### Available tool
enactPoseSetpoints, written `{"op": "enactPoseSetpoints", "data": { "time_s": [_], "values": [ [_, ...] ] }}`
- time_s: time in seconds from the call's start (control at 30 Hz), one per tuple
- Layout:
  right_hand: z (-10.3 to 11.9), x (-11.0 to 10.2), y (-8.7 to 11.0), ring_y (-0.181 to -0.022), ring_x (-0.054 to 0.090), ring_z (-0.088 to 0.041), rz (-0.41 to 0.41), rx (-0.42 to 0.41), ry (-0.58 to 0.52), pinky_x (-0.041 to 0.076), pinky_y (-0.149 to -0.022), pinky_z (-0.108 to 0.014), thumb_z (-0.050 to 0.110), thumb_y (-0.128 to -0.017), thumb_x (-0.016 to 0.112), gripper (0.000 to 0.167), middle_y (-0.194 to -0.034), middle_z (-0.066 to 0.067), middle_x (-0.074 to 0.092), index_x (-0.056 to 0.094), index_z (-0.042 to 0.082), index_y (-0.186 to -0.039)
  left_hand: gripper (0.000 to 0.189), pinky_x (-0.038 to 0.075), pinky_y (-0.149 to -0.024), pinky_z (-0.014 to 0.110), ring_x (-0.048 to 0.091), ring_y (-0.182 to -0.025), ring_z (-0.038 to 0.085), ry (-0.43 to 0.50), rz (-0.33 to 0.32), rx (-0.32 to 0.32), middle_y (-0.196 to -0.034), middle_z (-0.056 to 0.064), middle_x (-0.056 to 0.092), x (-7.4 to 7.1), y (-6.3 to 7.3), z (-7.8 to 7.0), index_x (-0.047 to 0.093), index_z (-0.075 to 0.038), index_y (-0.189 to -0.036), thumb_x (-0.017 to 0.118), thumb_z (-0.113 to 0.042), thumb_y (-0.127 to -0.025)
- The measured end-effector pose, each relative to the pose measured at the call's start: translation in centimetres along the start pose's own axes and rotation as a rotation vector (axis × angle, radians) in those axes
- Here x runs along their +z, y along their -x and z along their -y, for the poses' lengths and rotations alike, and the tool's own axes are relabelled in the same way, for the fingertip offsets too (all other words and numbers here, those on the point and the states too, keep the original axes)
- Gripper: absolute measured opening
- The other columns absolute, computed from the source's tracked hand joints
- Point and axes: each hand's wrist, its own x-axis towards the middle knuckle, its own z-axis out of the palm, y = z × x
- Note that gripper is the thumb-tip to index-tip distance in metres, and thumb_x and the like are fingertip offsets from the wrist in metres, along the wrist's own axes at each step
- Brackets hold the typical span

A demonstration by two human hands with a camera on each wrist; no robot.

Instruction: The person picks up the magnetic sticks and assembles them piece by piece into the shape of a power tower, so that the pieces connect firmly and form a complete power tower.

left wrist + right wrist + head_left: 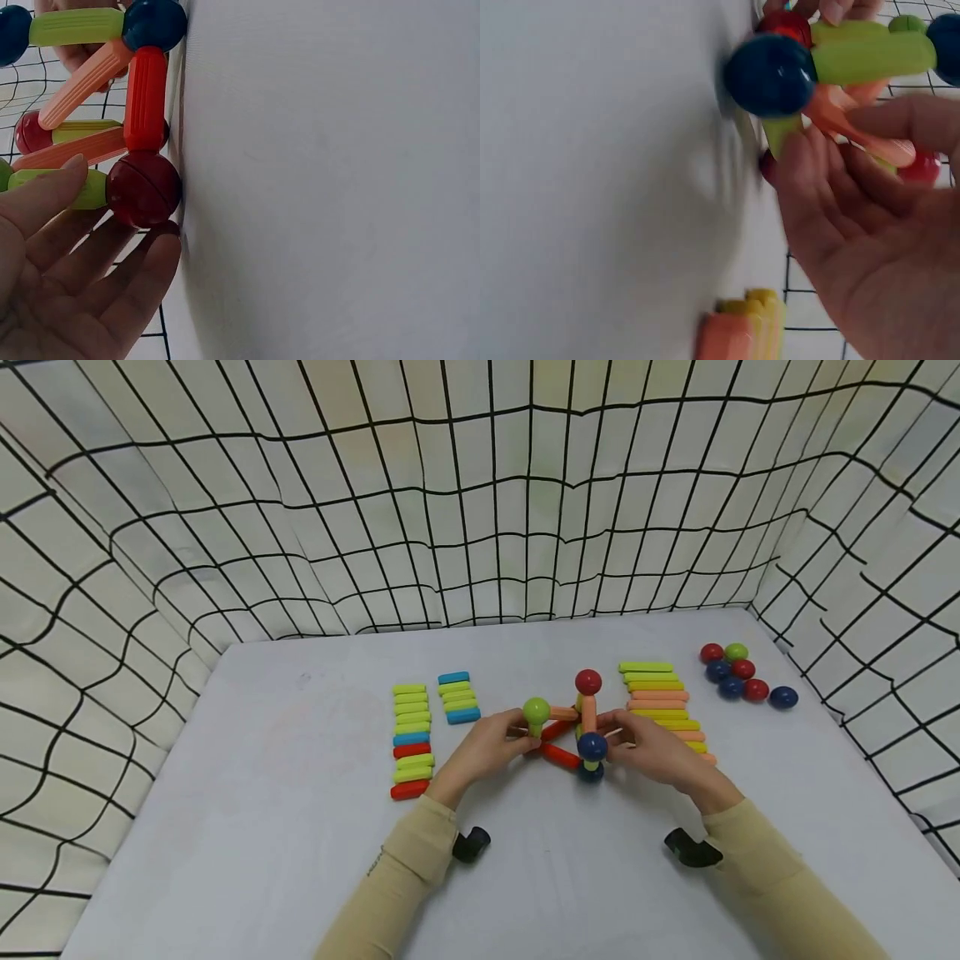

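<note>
A small frame of plastic rods and balls stands on the table between both hands. My left hand (491, 747) pinches an upright green rod (91, 189), with a dark red ball (144, 189) at its foot and a green ball (536, 710) on top. My right hand (652, 747) holds a slanting orange rod (877, 142) between thumb and fingers. That rod starts by the lower blue ball (154, 22) and slants up toward a red ball (588, 682). Red rods (560, 756) lie along the base. An upper blue ball (592, 746) tops another green rod (874, 58).
Left of the frame lie a column of short green, blue and red rods (412, 717) and a smaller group (458, 697). Longer yellow, green and orange rods (657, 695) lie right, partly behind my right hand. Loose balls (743, 669) sit far right. Black netting (528, 510) surrounds the white table (225, 827).
</note>
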Motion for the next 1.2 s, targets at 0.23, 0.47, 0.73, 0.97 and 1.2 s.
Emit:
{"op": "enactPoseSetpoints", "data": {
  "time_s": [0.23, 0.47, 0.73, 0.97, 1.2],
  "values": [
    [0.2, 0.6, 0.9, -0.073, 0.055, -0.017, 0.058, -0.042, 0.235, 0.048, -0.062, -0.027, 0.026, -0.082, 0.08, 0.048, -0.085, -0.003, 0.058, 0.053, 0.002, -0.114, 0.027, 0.051, -0.094, 0.037, 0.061, -0.11, 0.022, -0.018, 0.035, -0.013, -0.115, 0.005, 0.067, -0.1, 0.0, -0.2, 0.065, -0.009, -0.119, 0.065, -0.022, -0.095],
    [-0.4, 0.0, 0.2, -0.066, 0.053, -0.019, -0.088, 0.021, 0.236, 0.044, -0.059, -0.031, 0.016, -0.089, 0.07, 0.026, -0.075, -0.004, 0.061, 0.052, 0.001, -0.102, 0.023, 0.052, -0.087, 0.032, 0.062, -0.1, 0.018, -0.033, 0.122, 0.026, -0.104, 0.002, 0.068, 0.0, 0.5, -0.6, 0.066, -0.009, -0.111, 0.069, -0.021, -0.093],
    [-1.4, -0.7, 0.5, -0.098, 0.066, -0.026, -0.205, -0.055, 0.187, 0.057, -0.078, -0.034, 0.013, -0.095, 0.065, 0.024, -0.11, -0.011, 0.068, 0.058, 0.003, -0.115, 0.024, 0.05, -0.088, 0.027, 0.059, -0.102, 0.014, -0.016, 0.186, 0.096, -0.11, -0.002, 0.067, 0.4, 0.9, -0.8, 0.067, -0.01, -0.116, 0.066, -0.022, -0.095],
    [-1.9, -3.2, 3.3, -0.088, 0.06, -0.023, -0.269, -0.055, 0.426, 0.054, -0.076, -0.039, 0.013, -0.092, 0.068, 0.021, -0.098, -0.007, 0.067, 0.065, 0.002, -0.109, 0.014, 0.052, -0.074, 0.029, 0.057, -0.091, 0.019, 0.06, -0.115, 0.002, -0.097, 0.002, 0.064, -0.1, 0.2, -0.6, 0.063, -0.01, -0.105, 0.063, -0.021, -0.096],
    [-3.3, -4.8, 5.4, -0.095, 0.057, -0.029, -0.208, -0.005, 0.643, 0.051, -0.086, -0.051, 0.009, -0.088, 0.072, 0.022, -0.102, -0.01, 0.063, 0.068, 0.002, -0.108, 0.042, 0.048, -0.099, 0.042, 0.052, -0.125, 0.026, 0.085, -0.172, -0.017, -0.135, 0.009, 0.056, -0.7, -1.4, -0.1, 0.051, -0.011, -0.136, 0.062, -0.022, -0.097]
  ]
}}
